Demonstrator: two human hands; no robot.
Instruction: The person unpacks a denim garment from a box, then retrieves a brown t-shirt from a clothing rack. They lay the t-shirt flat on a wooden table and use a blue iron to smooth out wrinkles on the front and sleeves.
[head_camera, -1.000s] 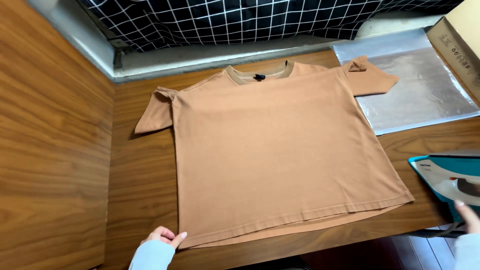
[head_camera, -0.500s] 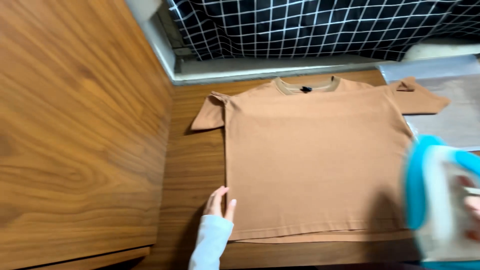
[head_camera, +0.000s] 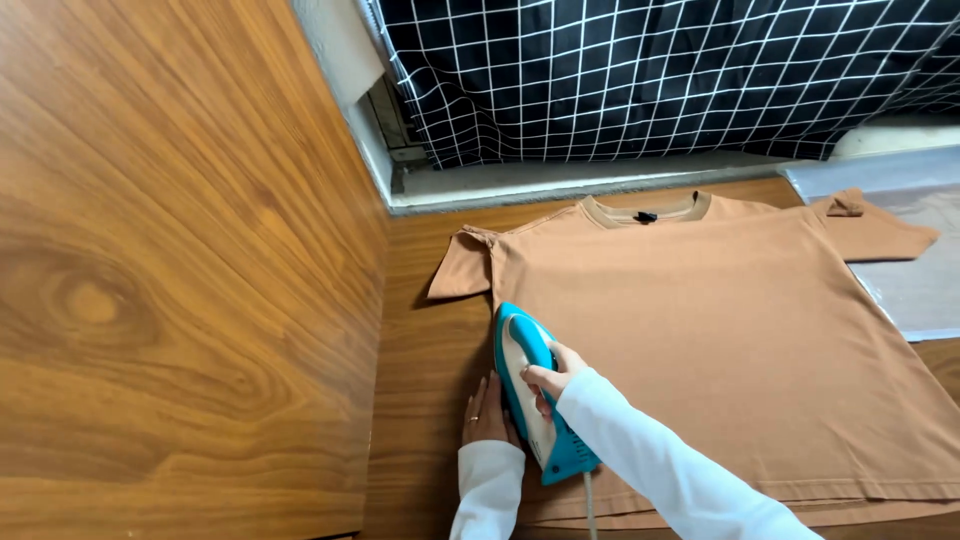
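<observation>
Right hand (head_camera: 553, 372) grips the handle of a teal and white iron (head_camera: 535, 392), which rests on the left side of a brown T-shirt (head_camera: 730, 340) spread flat on the wooden table (head_camera: 425, 400). Left hand (head_camera: 487, 418) lies flat, fingers together, by the shirt's left edge, near the table's left edge.

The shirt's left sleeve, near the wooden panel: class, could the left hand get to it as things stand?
Probably yes. The left hand lies flat by the iron, and only bare table lies between it and the sleeve.
</observation>
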